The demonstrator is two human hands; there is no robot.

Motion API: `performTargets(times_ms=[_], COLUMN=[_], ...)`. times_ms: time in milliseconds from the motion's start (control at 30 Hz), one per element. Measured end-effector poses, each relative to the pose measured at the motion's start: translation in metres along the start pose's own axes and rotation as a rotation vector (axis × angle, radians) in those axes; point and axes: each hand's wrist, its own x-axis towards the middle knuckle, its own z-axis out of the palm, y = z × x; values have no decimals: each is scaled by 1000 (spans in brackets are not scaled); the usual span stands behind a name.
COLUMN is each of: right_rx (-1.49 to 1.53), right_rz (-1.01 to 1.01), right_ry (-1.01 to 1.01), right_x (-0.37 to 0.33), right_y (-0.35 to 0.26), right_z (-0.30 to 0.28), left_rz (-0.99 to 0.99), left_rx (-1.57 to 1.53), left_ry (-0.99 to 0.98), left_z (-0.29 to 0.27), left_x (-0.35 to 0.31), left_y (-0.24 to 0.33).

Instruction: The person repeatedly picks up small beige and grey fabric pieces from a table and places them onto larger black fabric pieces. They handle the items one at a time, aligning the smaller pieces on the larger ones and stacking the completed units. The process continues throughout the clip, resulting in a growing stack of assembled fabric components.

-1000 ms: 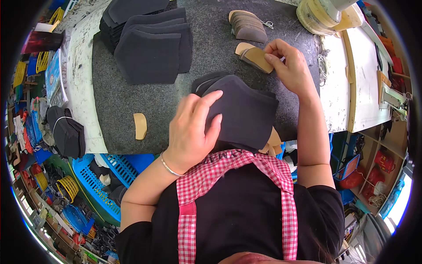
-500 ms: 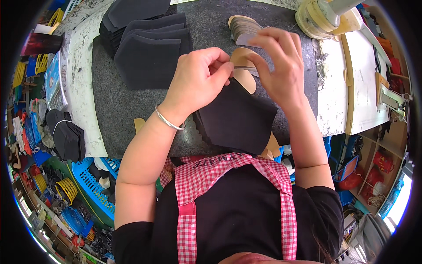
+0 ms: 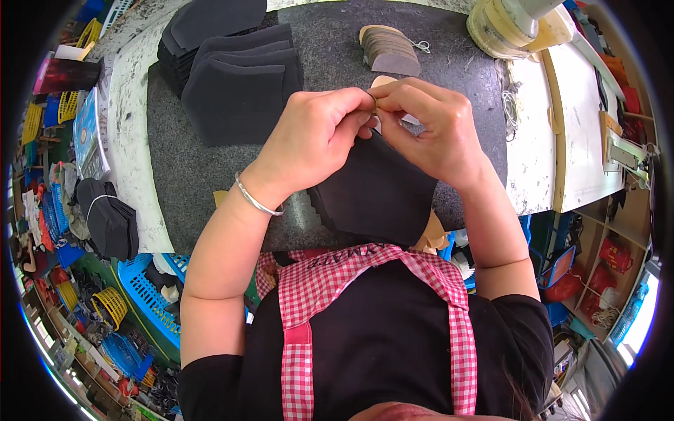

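Observation:
My left hand (image 3: 319, 137) and my right hand (image 3: 437, 126) meet fingertip to fingertip above the dark work mat, both in a pinch. Whatever sits between the fingers is small and mostly covered, so I cannot make it out. A tan curved piece (image 3: 382, 81) peeks out just beyond the right hand's fingers. Below the hands lies a stack of black fabric pieces (image 3: 379, 193), its upper corner running up under the fingertips. Farther off, a fanned stack of tan and grey curved pieces (image 3: 390, 52) rests on the mat, a white string loop beside it.
Stacks of black cut pieces (image 3: 235, 102) lie on the mat (image 3: 175, 168) at the left. A stained cream container (image 3: 495, 31) stands at the far right. A tied black bundle (image 3: 109, 219) sits at the table's left edge, above a blue basket (image 3: 144, 298).
My right hand has come down and left from spread fingers to a pinch against the left hand's fingertips. The tan curved piece, plainer before, is now mostly covered.

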Motion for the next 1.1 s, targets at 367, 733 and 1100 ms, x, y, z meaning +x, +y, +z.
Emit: performTargets(times_ms=[367,733,1100], right_rx=[238,290,666], right_rz=[197,388,644], right_ry=[124,-485,136], right_x=[-7,-21,-12], right_y=[0,12,-34], right_z=[3,-60,-6], left_rz=[-20,-204,362], left_rx=[-247,-61,260], left_ry=[-34,323,281], left_z=[-1,-2,1], left_x=[8,6,-58], left_y=[-11,-27,13])
